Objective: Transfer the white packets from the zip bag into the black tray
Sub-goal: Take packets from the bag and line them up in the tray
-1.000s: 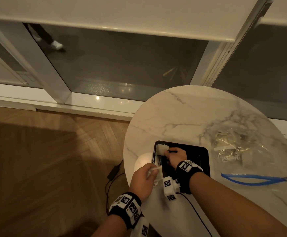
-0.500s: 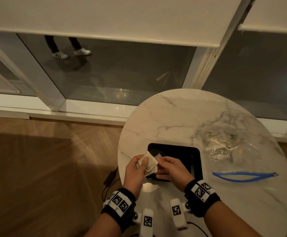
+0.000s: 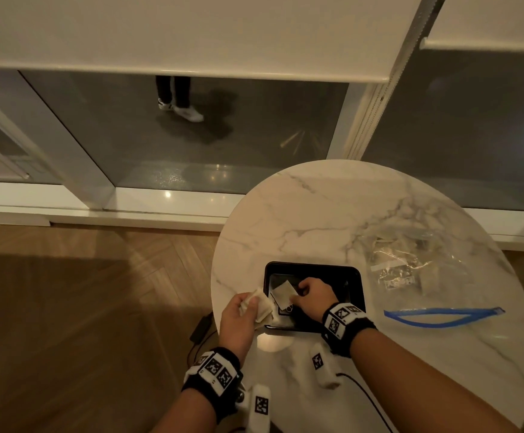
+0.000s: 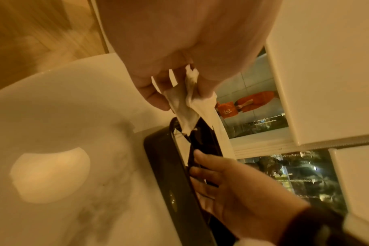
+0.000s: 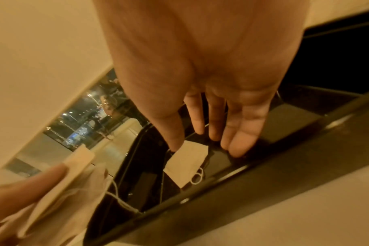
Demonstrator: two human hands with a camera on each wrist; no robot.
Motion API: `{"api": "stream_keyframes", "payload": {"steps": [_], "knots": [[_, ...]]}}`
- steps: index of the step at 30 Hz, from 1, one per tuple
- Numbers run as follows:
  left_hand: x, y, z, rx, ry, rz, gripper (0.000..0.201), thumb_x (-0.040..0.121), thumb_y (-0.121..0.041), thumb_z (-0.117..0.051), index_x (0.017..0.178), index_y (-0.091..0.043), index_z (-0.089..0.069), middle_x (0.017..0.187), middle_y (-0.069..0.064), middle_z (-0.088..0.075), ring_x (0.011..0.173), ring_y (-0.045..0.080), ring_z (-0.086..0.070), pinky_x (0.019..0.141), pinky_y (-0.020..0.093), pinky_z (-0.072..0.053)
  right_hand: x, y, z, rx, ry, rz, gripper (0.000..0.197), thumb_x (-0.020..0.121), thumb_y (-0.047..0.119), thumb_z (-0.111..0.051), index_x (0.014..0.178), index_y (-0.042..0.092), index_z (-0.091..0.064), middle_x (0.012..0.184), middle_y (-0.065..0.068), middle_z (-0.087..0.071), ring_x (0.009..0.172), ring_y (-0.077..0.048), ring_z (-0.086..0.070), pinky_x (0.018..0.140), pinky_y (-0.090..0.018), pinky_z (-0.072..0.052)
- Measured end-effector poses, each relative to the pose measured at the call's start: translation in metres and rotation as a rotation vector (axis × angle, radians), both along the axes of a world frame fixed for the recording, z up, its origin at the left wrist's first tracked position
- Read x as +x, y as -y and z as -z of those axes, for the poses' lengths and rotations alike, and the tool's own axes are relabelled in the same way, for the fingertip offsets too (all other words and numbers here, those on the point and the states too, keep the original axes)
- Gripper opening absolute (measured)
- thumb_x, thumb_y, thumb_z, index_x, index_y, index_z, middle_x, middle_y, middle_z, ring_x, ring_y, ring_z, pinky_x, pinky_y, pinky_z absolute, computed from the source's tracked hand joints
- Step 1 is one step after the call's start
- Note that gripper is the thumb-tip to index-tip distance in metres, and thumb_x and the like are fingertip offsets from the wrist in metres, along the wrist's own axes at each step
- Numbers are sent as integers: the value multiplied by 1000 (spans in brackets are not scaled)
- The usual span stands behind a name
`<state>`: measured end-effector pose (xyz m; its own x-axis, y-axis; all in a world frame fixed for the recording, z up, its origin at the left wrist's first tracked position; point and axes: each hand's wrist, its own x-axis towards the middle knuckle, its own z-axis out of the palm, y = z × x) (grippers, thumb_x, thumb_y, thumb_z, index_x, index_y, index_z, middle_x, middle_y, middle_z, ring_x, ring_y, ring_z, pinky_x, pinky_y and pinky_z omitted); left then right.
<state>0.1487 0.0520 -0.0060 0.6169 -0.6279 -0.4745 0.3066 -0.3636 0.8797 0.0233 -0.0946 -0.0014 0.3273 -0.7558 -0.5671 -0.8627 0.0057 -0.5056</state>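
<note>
The black tray (image 3: 313, 266) sits on the round marble table, near its front left. My left hand (image 3: 251, 304) hovers at the tray's left edge and grips a small bunch of white packets (image 3: 262, 309), which the left wrist view shows pinched between thumb and fingers (image 4: 187, 106). My right hand (image 3: 298, 292) reaches into the tray with fingers extended. Its thumb tip touches one white packet (image 5: 186, 164) lying flat on the tray floor. The clear zip bag (image 3: 417, 270) with a blue zip strip (image 3: 442, 317) lies to the right with packets inside.
The table edge (image 3: 215, 276) curves just left of my left hand, above wood floor. A black cable and adapter (image 3: 199, 329) lie on the floor below. Windows with white frames run behind the table. A person's legs (image 3: 176, 98) show beyond the glass.
Half a second ago both hands met over the tray's front left corner on the bunch. My right hand has since moved into the tray, where one packet now lies flat.
</note>
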Motion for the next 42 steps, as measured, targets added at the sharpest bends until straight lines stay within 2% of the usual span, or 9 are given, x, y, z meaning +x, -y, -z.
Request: {"api": "stream_keyframes", "payload": {"steps": [3,8,11,14,20,26,31,37,42], "knots": [[-1,2,6,27,48,88,9,99,-25,-60,100,-20,-67,99,5,-74,91,18,-71,80,35,-60,18,5,11,-17,-107,-94,43,77,36,-79,109,12,-65,108,-5,-67,100,-23,-64,79,-30,-53],[-3,4,8,5,117,135,8,99,-21,-60,98,-15,-65,94,5,-71,80,10,-67,63,14,-50,28,6,23,-14,-162,-97,28,78,29,-79,96,10,-68,97,-7,-68,91,-25,-67,76,-30,-55],[-2,3,10,30,190,162,7,98,-24,-60,98,-19,-66,93,0,-71,84,9,-66,64,9,-46,26,8,35,51,-48,80,13,80,24,-77,81,13,-72,84,-6,-72,80,-22,-69,74,-32,-59],[-1,3,13,32,188,161,6,98,-25,-61,97,-21,-66,95,0,-71,88,11,-66,63,8,-46,26,6,39,169,114,348,16,76,17,-83,71,14,-68,68,-9,-71,54,-20,-67,57,-31,-60],[2,2,21,34,200,187,6,98,-29,-62,100,-25,-66,98,-4,-71,93,11,-66,71,11,-48,32,6,42,266,324,667,16,79,5,-80,76,9,-64,73,-13,-67,59,-22,-65,61,-34,-61],[1,2,22,40,189,187,6,98,-30,-62,100,-26,-66,98,-5,-71,93,9,-66,76,16,-51,34,5,44,254,314,627,14,82,13,-79,83,12,-65,72,-12,-70,53,-16,-63,40,-22,-47],[0,3,20,13,170,170,8,98,-27,-62,100,-21,-67,97,-1,-72,89,11,-67,66,11,-49,36,7,39,252,264,573,12,82,10,-76,81,14,-65,73,-13,-69,56,-18,-63,45,-25,-50],[2,3,27,21,181,179,6,97,-30,-63,96,-26,-67,92,-5,-72,88,8,-67,80,25,-54,33,10,30,235,287,449,10,86,11,-62,89,17,-68,90,-7,-67,77,-19,-63,56,-28,-54],[3,1,27,11,176,172,5,97,-29,-63,97,-26,-67,94,-5,-72,89,8,-67,78,20,-53,30,5,22,271,345,355,10,95,14,-46,98,17,-55,102,-10,-59,88,-26,-63,58,-35,-60]]}}
